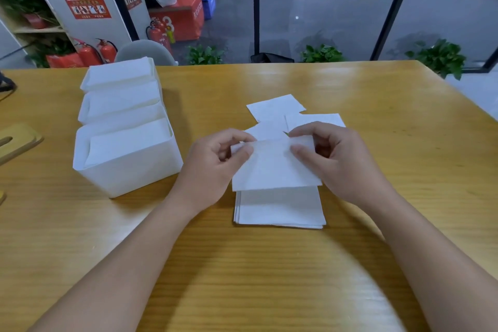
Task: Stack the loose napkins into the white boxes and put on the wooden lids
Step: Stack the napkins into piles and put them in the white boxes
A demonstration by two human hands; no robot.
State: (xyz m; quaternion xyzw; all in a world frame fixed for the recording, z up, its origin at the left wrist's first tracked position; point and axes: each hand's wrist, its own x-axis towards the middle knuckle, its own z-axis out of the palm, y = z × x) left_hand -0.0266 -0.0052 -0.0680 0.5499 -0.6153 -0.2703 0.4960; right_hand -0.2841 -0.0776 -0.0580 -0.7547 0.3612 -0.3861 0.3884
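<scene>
At the far left edge lay a wooden lid [18,141]; right of it stood three white boxes [126,162] with napkins inside. The left hand [215,167] and right hand [336,162] each pinched a napkin [272,167] above a near stack [280,207], loose ones [275,108] beyond.

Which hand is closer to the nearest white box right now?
Left. The left hand pinches the napkin just right of the nearest white box; the right hand grips the napkin's far edge, farther away.
</scene>
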